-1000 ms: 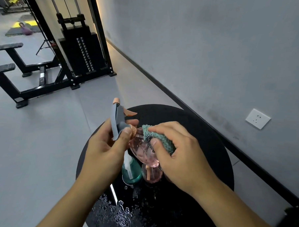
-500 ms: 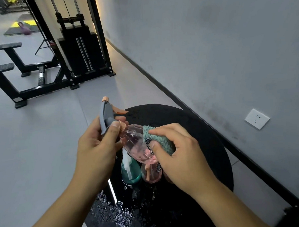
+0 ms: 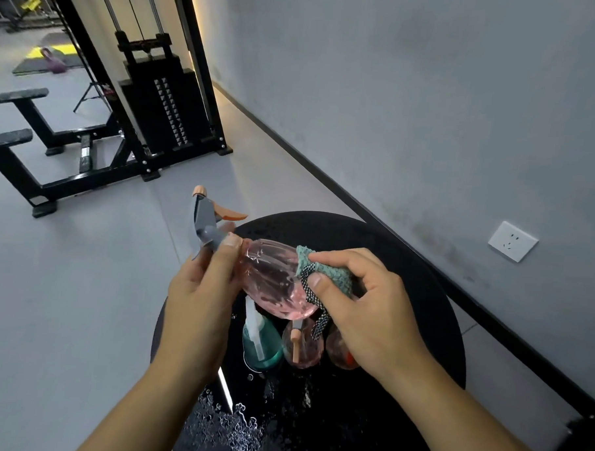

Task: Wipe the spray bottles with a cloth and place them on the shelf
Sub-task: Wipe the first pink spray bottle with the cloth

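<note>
1. Head view: pink spray bottle (image 3: 276, 279), tilted, nozzle up-left, held over round black table (image 3: 407, 264).
2. Left hand (image 3: 200, 303): curled round the grey spray head at the bottle's neck.
3. Right hand (image 3: 364, 310): pinching teal cloth (image 3: 325, 271), pressed against the bottle's base.
4. Below, standing on the table: teal spray bottle (image 3: 262, 346), two more pink ones (image 3: 302, 348), side by side.
5. Near edge: water droplets (image 3: 232, 427).
6. Beyond: weight machine (image 3: 165, 107); wall socket (image 3: 512, 241).

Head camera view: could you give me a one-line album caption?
Left hand holds a pink spray bottle by its neck while the right hand wipes it with a green cloth.
</note>
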Tool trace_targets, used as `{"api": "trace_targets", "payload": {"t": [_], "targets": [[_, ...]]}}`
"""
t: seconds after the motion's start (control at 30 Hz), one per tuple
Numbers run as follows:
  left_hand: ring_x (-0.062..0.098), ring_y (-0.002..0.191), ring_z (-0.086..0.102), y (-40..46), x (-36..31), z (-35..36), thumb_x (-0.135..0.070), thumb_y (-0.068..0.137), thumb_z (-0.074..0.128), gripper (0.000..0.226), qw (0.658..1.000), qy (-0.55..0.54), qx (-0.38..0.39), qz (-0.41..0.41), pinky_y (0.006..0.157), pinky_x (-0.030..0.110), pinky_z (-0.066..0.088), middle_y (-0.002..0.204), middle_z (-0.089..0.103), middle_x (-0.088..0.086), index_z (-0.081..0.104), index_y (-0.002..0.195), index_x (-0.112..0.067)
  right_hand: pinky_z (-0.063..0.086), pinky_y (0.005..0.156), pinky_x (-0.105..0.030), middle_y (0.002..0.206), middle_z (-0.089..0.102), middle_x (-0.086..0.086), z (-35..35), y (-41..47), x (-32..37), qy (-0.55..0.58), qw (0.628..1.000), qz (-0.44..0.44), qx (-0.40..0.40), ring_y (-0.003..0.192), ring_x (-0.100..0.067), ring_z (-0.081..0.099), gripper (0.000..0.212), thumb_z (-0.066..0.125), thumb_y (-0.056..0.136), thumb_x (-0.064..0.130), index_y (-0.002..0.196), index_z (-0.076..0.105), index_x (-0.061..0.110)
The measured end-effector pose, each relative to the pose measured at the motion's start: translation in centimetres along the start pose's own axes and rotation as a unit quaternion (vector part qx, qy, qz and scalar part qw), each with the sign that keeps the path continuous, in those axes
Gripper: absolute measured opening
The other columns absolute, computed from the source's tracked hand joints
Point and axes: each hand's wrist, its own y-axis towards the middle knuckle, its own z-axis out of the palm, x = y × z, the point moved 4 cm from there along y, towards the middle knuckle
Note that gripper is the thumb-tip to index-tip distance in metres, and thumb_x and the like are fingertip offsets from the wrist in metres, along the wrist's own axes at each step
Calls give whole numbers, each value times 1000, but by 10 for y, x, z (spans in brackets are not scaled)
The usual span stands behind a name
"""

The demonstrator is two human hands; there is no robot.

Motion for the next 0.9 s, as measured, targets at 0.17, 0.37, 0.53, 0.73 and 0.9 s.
{"api": "trace_targets", "payload": {"t": [0.17,0.37,0.53,0.73,0.9], "targets": [[16,113,75,5,10,1,-32,92,75,25,999,-4,28,-37,101,31,50,113,81,2,78,113,-18,53,82,-14,108,67,15,0,-1,0,9,1000,-5,0,106,-3,67,21,74,93,15,105,77,32],[13,105,77,9,13,-2,-40,100,64,26,997,7,41,-69,88,44,59,114,80,-6,72,118,-24,53,81,-12,108,69,16,0,0,-3,2,1000,1,5,104,-2,67,20,73,94,17,105,76,34],[22,98,80,14,9,-9,-44,104,56,26,993,-37,29,-112,76,50,62,112,79,1,65,125,-32,56,85,-20,108,70,16,-8,3,-4,0,1000,1,-19,104,-2,68,19,74,93,20,104,76,35],[36,109,76,16,16,-18,-63,105,44,62,975,-69,10,-209,93,60,60,120,77,17,66,129,-10,56,83,-23,106,71,15,-11,4,-6,-8,1000,-1,-27,100,-3,70,18,74,92,20,103,76,35],[31,96,79,18,15,-17,-66,102,48,56,973,-102,8,-209,91,56,60,107,78,14,65,119,-15,55,80,-14,105,71,15,-10,4,-7,-8,1000,1,-22,99,-2,70,19,74,92,19,102,76,35]]}}
